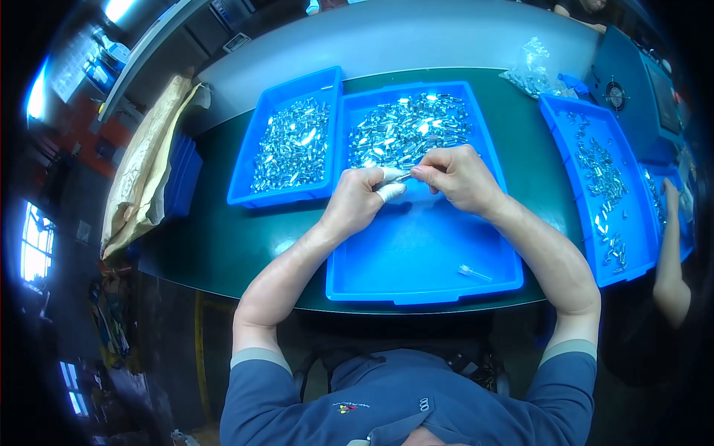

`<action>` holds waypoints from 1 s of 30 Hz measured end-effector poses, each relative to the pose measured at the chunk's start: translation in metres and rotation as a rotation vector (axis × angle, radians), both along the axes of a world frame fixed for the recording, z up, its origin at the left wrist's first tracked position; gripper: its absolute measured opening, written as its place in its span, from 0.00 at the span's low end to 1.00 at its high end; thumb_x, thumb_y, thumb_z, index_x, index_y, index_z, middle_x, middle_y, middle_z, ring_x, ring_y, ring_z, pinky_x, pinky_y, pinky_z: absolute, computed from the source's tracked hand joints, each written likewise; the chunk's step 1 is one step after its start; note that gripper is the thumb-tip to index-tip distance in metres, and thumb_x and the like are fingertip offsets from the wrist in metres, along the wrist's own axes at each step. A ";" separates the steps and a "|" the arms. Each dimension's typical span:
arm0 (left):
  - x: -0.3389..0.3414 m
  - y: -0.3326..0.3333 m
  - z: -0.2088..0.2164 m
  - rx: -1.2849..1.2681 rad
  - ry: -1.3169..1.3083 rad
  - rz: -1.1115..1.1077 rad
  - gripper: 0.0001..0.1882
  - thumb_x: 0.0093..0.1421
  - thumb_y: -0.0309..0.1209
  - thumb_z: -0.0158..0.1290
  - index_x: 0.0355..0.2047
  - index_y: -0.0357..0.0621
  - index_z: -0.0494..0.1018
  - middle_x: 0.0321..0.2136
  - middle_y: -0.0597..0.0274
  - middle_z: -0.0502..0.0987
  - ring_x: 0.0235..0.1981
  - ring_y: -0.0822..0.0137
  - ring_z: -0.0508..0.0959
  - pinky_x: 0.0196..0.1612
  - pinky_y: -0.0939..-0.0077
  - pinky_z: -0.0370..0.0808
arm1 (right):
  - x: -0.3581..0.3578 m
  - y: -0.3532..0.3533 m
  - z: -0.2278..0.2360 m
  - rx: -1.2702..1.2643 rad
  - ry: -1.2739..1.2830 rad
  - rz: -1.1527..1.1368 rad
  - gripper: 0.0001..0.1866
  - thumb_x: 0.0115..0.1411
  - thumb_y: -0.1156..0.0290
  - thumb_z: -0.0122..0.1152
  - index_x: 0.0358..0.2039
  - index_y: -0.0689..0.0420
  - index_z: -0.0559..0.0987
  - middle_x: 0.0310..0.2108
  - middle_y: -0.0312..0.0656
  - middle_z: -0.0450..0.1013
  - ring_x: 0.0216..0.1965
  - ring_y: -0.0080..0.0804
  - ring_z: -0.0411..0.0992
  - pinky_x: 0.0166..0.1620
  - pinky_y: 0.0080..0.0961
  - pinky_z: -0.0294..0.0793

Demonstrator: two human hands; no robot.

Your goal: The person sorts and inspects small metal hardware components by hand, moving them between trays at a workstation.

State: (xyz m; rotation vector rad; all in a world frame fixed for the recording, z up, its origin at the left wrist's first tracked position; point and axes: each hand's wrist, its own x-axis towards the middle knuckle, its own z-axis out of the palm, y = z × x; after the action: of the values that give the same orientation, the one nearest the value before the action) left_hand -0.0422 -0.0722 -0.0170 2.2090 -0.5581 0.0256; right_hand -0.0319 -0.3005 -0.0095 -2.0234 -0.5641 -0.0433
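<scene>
Over the middle blue tray (424, 292), my left hand (352, 202) and my right hand (462, 181) meet fingertip to fingertip. White coverings wrap the thumb and a finger of the left hand, which pinch a small shiny metal piece (404, 177). The right thumb and fingers close on the piece's other end; its exact shape is mostly hidden. Just beyond my hands, a heap of small shiny metal parts (405, 126) fills the far half of this tray. A small clear tube-like piece (474, 273) lies alone near its front right corner.
At the left, a second blue tray (244, 189) holds more metal parts. Another blue tray (593, 245) with scattered parts stands at the right, near a co-worker's arm (671, 253). A clear plastic bag (532, 74), a teal machine (632, 93) and brown paper sacking (141, 163) border the green table (201, 245).
</scene>
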 end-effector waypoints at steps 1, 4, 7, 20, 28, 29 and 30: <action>0.000 0.000 -0.001 -0.001 0.000 0.001 0.13 0.63 0.31 0.64 0.45 0.38 0.83 0.31 0.56 0.84 0.32 0.71 0.80 0.37 0.72 0.76 | 0.000 -0.001 0.000 -0.061 -0.058 0.001 0.14 0.65 0.62 0.64 0.29 0.59 0.84 0.18 0.41 0.76 0.20 0.30 0.73 0.27 0.32 0.71; -0.001 0.001 -0.005 0.064 -0.073 -0.016 0.13 0.62 0.31 0.64 0.45 0.39 0.83 0.30 0.50 0.83 0.29 0.66 0.81 0.35 0.68 0.75 | -0.002 0.002 0.003 -0.114 -0.088 0.004 0.15 0.65 0.62 0.64 0.28 0.60 0.83 0.18 0.43 0.75 0.20 0.33 0.73 0.28 0.34 0.71; -0.001 0.001 -0.003 0.136 -0.144 -0.005 0.13 0.61 0.31 0.64 0.45 0.40 0.83 0.29 0.50 0.82 0.28 0.64 0.80 0.34 0.67 0.75 | -0.002 0.002 0.002 -0.115 -0.067 0.006 0.15 0.65 0.61 0.64 0.28 0.60 0.83 0.18 0.43 0.75 0.20 0.34 0.73 0.28 0.35 0.70; 0.024 0.059 0.011 0.169 -0.474 0.216 0.11 0.62 0.26 0.64 0.44 0.38 0.83 0.38 0.52 0.85 0.39 0.63 0.85 0.44 0.71 0.80 | 0.031 -0.010 -0.017 0.273 -0.038 -0.100 0.19 0.68 0.58 0.63 0.25 0.59 0.82 0.19 0.34 0.74 0.23 0.17 0.70 0.28 0.23 0.69; 0.029 0.012 0.006 0.370 -0.596 -0.134 0.16 0.54 0.29 0.67 0.43 0.43 0.81 0.40 0.53 0.80 0.46 0.50 0.79 0.50 0.59 0.76 | 0.028 -0.011 -0.018 0.368 0.001 -0.154 0.19 0.69 0.57 0.62 0.26 0.58 0.81 0.19 0.32 0.74 0.22 0.16 0.69 0.26 0.21 0.67; 0.027 0.000 0.002 0.426 -0.562 -0.172 0.16 0.53 0.29 0.67 0.43 0.44 0.81 0.39 0.53 0.79 0.44 0.50 0.79 0.48 0.58 0.76 | 0.028 -0.012 -0.020 0.358 0.006 -0.164 0.19 0.69 0.58 0.62 0.26 0.58 0.81 0.19 0.32 0.74 0.22 0.16 0.69 0.26 0.21 0.67; 0.026 -0.010 0.000 0.482 -0.527 -0.215 0.16 0.53 0.30 0.67 0.43 0.44 0.81 0.37 0.54 0.78 0.43 0.50 0.78 0.47 0.57 0.76 | 0.026 -0.013 -0.019 0.356 0.006 -0.170 0.19 0.69 0.58 0.62 0.26 0.58 0.81 0.19 0.32 0.74 0.22 0.16 0.69 0.26 0.21 0.67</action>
State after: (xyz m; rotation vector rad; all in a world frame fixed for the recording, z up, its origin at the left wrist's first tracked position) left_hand -0.0162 -0.0820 -0.0172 2.5994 -1.1926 0.4071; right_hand -0.0060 -0.3131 -0.0280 -1.7177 -0.3498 -0.2244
